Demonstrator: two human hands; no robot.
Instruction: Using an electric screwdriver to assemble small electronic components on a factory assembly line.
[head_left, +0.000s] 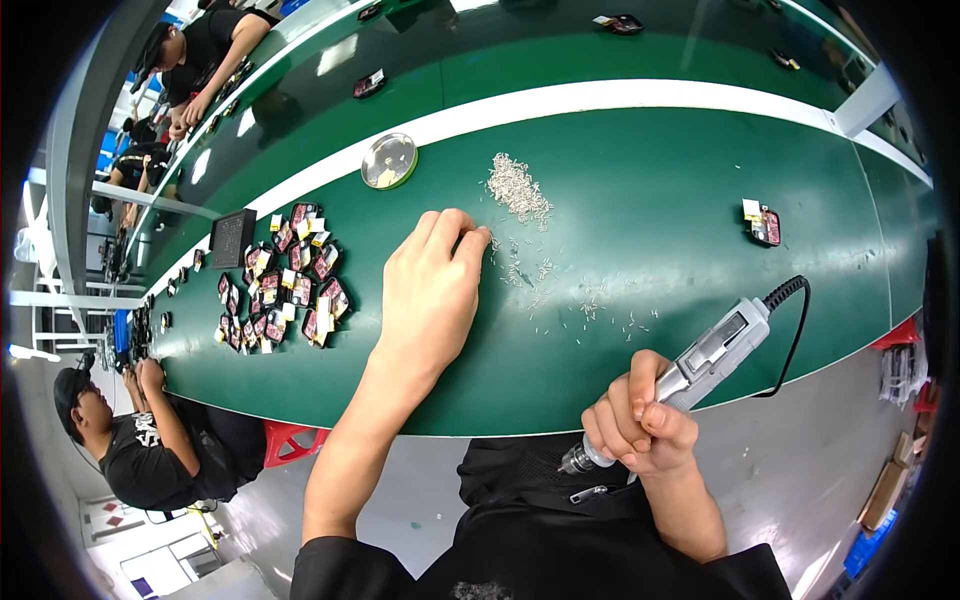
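Observation:
My right hand [640, 420] is wrapped round a grey electric screwdriver [715, 350], held above the table's near edge. Its bit points down and left towards my body, and a black coiled cord [800, 295] leaves the other end. Over the middle of the table, my left hand [432, 285] has its thumb and fingertips drawn together beside some loose screws [515, 270]. Whatever lies between those fingertips is too small to make out. A heap of small silvery screws [518, 190] sits just beyond them.
Left of my left hand lies a cluster of small black units [270, 290] with wires and labels. Behind it stands a black tray [232, 238]. A round dish [389, 161] is near the white rail [600, 95]. One unit [764, 225] rests at right. A co-worker [130, 430] sits at left.

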